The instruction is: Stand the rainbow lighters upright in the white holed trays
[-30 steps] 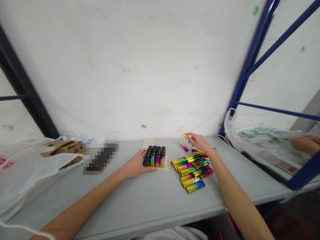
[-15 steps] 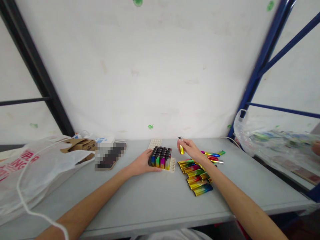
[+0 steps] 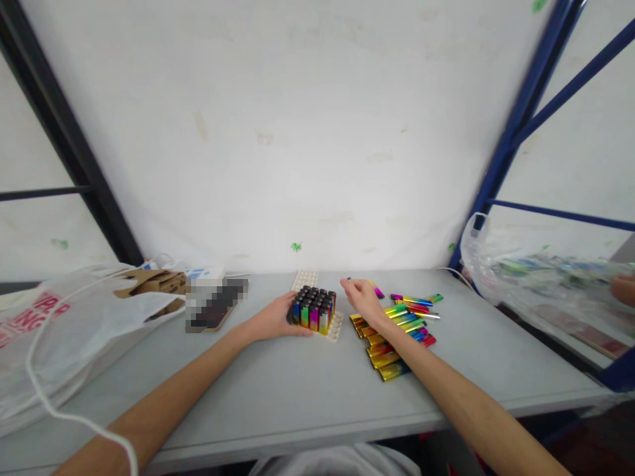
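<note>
Several lighters with black tops and shiny coloured bodies stand upright in tight rows on a white tray with round hollows. My left hand is wrapped round the left side of these rows, thumb along the front. To their right, a little above the table, my right hand is closed, with a small dark lighter top showing at its fingertips. The rest of that lighter is hidden by the hand. Below my right wrist lies a pile of loose gold and multicoloured lighters, partly covered by my forearm.
A second white tray lies behind the rows. On the left are a blurred-out phone, a cardboard piece, a plastic bag and a white cable. Past the blue frame, another person's hand is near plastic bags.
My right hand has moved slightly left toward the rows and turned, so the gold lighter body no longer shows. My left hand keeps its hold. The view has shifted slightly.
</note>
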